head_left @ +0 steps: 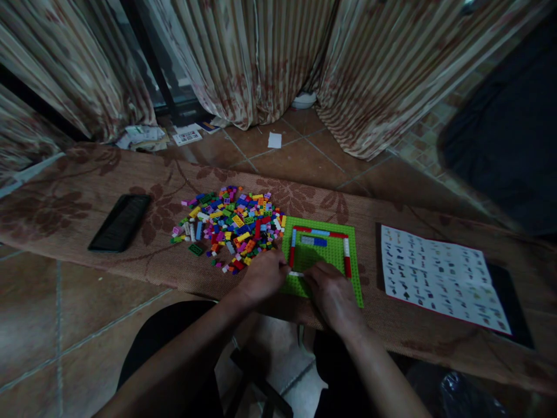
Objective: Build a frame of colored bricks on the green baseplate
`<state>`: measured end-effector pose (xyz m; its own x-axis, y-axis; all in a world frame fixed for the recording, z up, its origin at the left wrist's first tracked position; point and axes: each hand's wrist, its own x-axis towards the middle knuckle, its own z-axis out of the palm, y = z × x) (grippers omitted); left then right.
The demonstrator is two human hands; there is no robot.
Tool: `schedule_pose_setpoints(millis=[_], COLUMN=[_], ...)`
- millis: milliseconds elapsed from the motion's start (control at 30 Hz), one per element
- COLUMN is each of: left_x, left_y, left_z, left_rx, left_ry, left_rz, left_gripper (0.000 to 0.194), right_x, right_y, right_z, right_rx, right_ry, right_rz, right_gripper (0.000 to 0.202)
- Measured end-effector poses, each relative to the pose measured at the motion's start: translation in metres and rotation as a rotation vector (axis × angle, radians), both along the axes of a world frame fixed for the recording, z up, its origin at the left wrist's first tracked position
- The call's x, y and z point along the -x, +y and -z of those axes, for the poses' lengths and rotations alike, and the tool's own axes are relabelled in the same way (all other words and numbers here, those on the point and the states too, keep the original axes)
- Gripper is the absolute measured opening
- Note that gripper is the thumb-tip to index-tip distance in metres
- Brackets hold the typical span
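A green baseplate [322, 226] lies on the cloth-covered bench before me. Red, white and light-blue bricks [347, 247] form a rectangular outline on it, and a grey-and-blue row of bricks [314, 241] sits inside. At the outline's near side is a white brick [296, 273]. My left hand [266, 274] is closed, its fingertips at the brick's left end. My right hand [333, 293] pinches at its right end; the fingers partly cover the near side of the outline. Left of the plate spreads a pile of loose colourful bricks [237, 223].
A black phone [119, 223] lies at the left on the patterned bench cover [174, 270]. On the right, a printed instruction sheet [439, 276] rests partly over a dark flat object [511, 302]. Striped curtains [243, 58] hang beyond the tiled floor, where papers [187, 135] lie.
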<state>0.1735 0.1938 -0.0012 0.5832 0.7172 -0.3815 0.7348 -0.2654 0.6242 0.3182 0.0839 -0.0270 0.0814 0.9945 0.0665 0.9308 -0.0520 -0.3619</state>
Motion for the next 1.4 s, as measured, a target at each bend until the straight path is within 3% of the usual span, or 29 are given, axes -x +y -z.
schedule_pose_setpoints(millis=[233, 600, 933, 1067, 1133, 1400], left_x=[0.004, -0.003, 0.002, 0.007, 0.009, 0.003], left_y=[-0.001, -0.002, -0.001, 0.002, 0.002, -0.005], left_z=[0.004, 0.005, 0.010, 0.005, 0.000, -0.010], left_rx=[0.022, -0.010, -0.016, -0.014, -0.032, 0.019], left_ry=[-0.062, 0.004, -0.052, -0.098, -0.105, 0.006], left_rz=[0.000, -0.038, 0.000, 0.072, 0.068, 0.087], left_gripper=[0.010, 0.008, 0.010, 0.021, 0.025, 0.026], right_x=[0.000, 0.000, 0.000, -0.005, -0.009, -0.007], right_y=[0.001, 0.005, 0.004, 0.003, 0.001, 0.002], right_z=[-0.001, 0.002, 0.000, -0.005, -0.007, -0.008], right_rx=[0.031, 0.040, 0.032, 0.042, 0.036, 0.027], right_ry=[0.016, -0.020, 0.146, 0.255, 0.287, 0.245], right_rz=[0.017, -0.009, 0.030, 0.055, 0.054, 0.030], right_gripper=[0.019, 0.019, 0.020, 0.011, 0.015, 0.014])
